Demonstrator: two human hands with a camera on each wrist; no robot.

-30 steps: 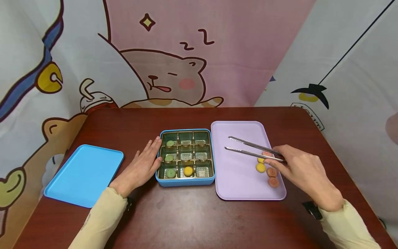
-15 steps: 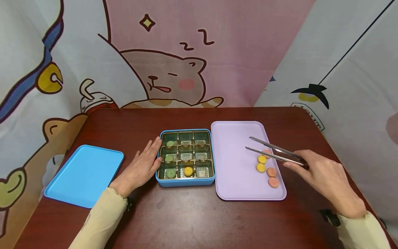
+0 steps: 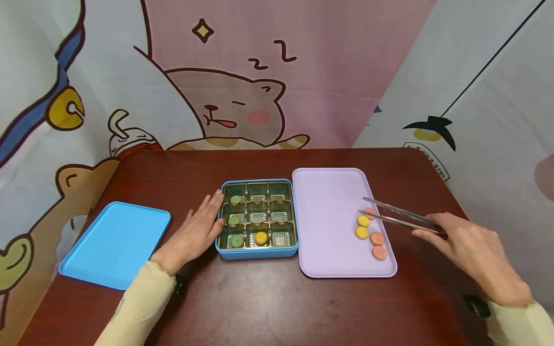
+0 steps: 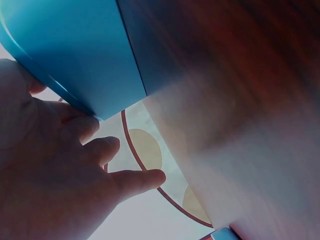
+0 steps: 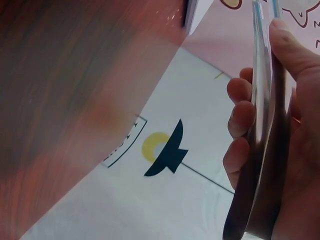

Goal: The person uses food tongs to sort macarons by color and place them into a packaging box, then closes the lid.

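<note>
My right hand (image 3: 476,250) grips a pair of metal tongs (image 3: 404,218), whose arms stand apart with nothing between their tips. The tips hang over the right side of a lilac tray (image 3: 329,250), near two yellow cookies (image 3: 361,232) and several pink ones (image 3: 377,238). In the right wrist view the fingers wrap round the tongs (image 5: 265,125). My left hand (image 3: 190,235) lies with straight fingers against the left side of a blue box (image 3: 259,254) with a gold divided insert. Its left column holds three green cookies (image 3: 236,240); one yellow cookie (image 3: 261,238) sits in the front middle compartment.
A flat blue tray or lid (image 3: 114,245) lies at the left of the brown table (image 3: 268,302). The lilac tray stands right beside the box. A cartoon-printed cloth (image 3: 329,72) hangs behind the table.
My right hand has moved right with the tongs, drawing their tips from the middle of the lilac tray to its right side. The left hand has stayed against the box.
</note>
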